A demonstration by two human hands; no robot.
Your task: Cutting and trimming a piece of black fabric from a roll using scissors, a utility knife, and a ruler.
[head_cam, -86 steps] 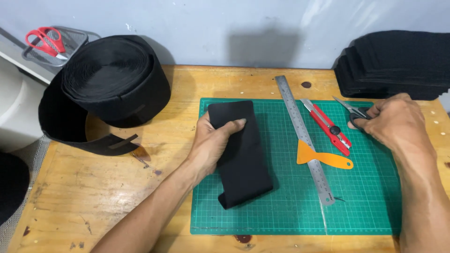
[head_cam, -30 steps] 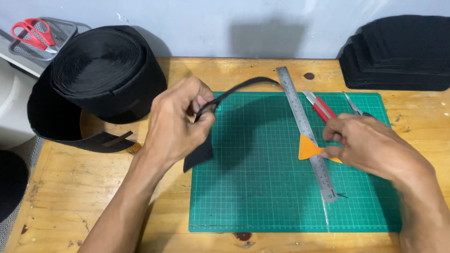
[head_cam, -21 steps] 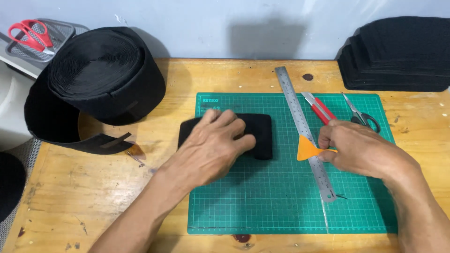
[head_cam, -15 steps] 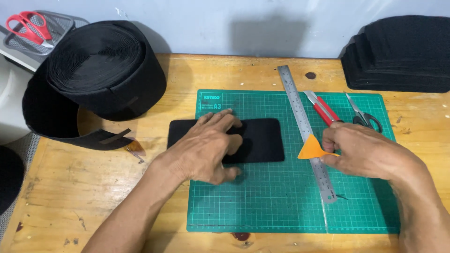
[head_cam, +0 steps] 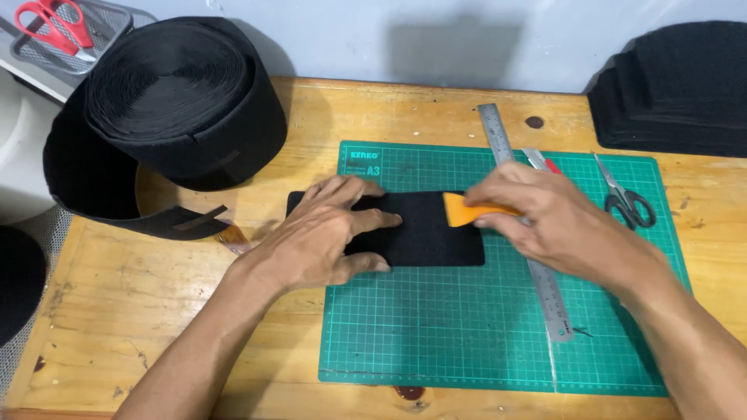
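1. The wooden surface [head_cam: 194,311] carries a big roll of black strip [head_cam: 183,97] at its far left corner and a stack of black pieces [head_cam: 677,89] at its far right corner; both sit as they did half a second ago.
2. The green cutting mat [head_cam: 467,327] lies toward the right of the surface, with a steel ruler [head_cam: 545,288] running down it and scissors [head_cam: 626,194] near its far right corner.
3. The black fabric piece [head_cam: 436,241] lies flat across the mat's far left part, overhanging its left edge.
4. The left hand [head_cam: 331,233] presses on the piece with fingers spread, as before.
5. The right hand [head_cam: 545,214], earlier beside the ruler, has moved left; it is clamped on an orange scraper [head_cam: 467,210] whose blade now touches the piece's far right corner.
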